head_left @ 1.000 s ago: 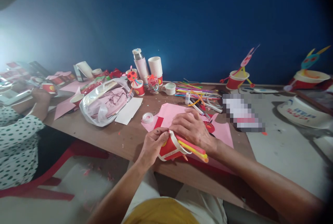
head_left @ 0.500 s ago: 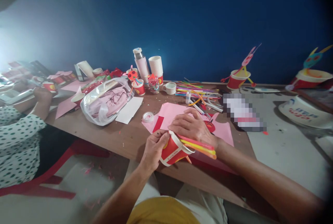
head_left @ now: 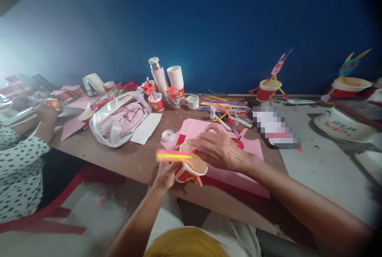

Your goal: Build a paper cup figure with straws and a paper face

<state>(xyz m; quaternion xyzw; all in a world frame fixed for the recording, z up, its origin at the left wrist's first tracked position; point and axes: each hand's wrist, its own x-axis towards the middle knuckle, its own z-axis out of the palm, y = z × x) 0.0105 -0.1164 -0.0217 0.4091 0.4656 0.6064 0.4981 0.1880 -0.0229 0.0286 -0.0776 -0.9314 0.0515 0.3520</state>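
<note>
My left hand (head_left: 166, 175) is closed around a red paper cup (head_left: 183, 175) with a white rim, tilted so its mouth faces up and to the right. Pink and yellow pipe cleaners (head_left: 174, 156) stick out across the cup's mouth to the left, and a short orange end shows below the rim. Over the far side of the cup, my right hand (head_left: 222, 147) has its fingers stretched out; its thumb is partly hidden and I cannot tell whether it touches the rim. Beneath lies a pink paper sheet (head_left: 253, 151) with a red cut-out face (head_left: 238, 142).
Behind are a roll of tape (head_left: 167, 135), loose pipe cleaners (head_left: 221, 104), a white mug (head_left: 191, 102), stacked cups (head_left: 175, 78) and a flask (head_left: 159, 76). A plastic bag (head_left: 117, 119) lies left. Cup figures (head_left: 267, 90) stand right. Another person's hand (head_left: 47, 117) holds a cup.
The cup has turned in my left hand: the pipe cleaners swung from its right side to its left, and the mouth now faces up more. My right hand's fingers have lifted and spread slightly.
</note>
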